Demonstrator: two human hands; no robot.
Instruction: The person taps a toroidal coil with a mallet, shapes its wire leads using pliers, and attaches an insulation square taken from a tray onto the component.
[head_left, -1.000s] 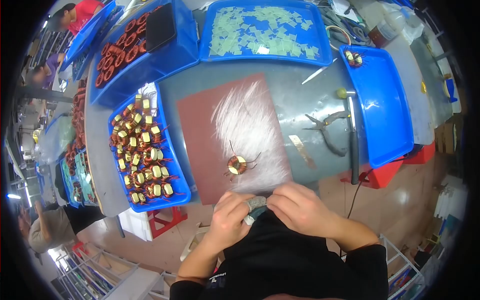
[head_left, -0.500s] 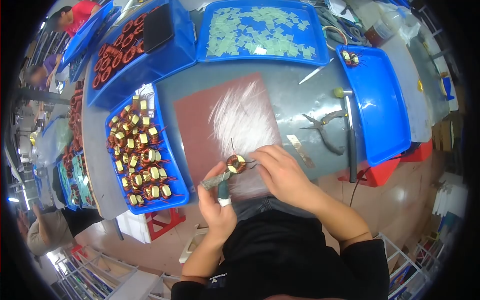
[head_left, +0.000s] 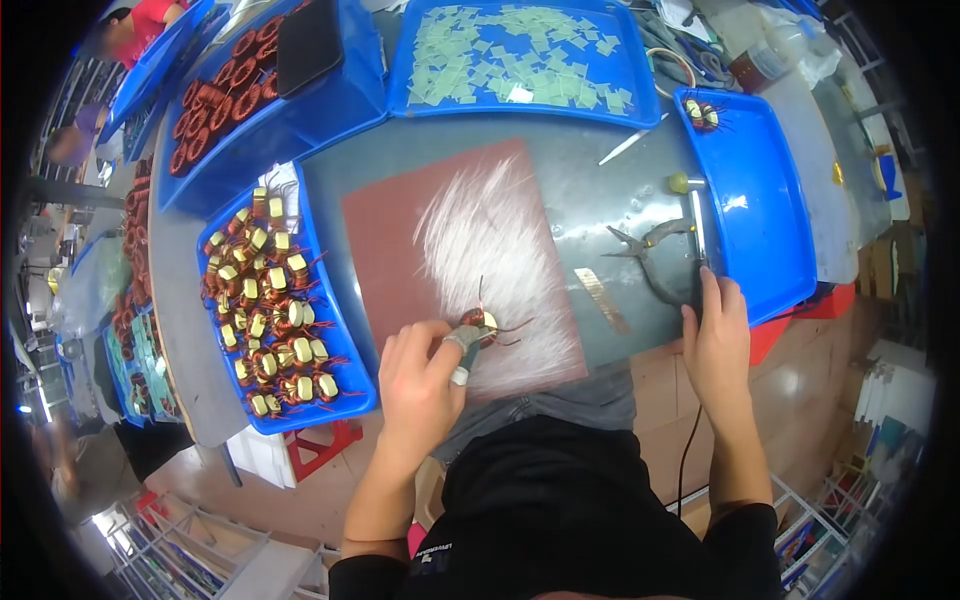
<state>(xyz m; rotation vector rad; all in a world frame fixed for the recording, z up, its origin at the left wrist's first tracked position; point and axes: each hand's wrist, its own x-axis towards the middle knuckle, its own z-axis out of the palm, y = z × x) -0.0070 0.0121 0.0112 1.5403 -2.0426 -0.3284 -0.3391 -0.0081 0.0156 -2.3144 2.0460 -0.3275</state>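
Observation:
My left hand (head_left: 420, 375) is closed on a small toroidal coil (head_left: 489, 322) with copper windings, pale yellow pieces and loose wire ends. Wrapping covers some of its fingertips, which hide part of the coil. The coil is over a dark red sheet (head_left: 395, 230) with whitish scratches. At the right, my right hand (head_left: 722, 335) closes around the black handle of a corded tool that looks like a soldering iron (head_left: 697, 225). Its pale shaft points away from me, towards a small greenish-yellow knob (head_left: 679, 183). Pliers (head_left: 648, 262) lie just left of that hand.
Similar coils fill a blue tray (head_left: 362, 395) at left. Behind are a blue bin (head_left: 340, 120) of red-brown rings and a blue tray (head_left: 640, 60) of pale green squares. A blue tray (head_left: 765, 230) at right holds a few coils. A metal strip (head_left: 601, 299) lies beside the sheet.
My right hand has left the coil's wires and moved right to the black handle. My left hand has turned over, knuckles up, still with the coil.

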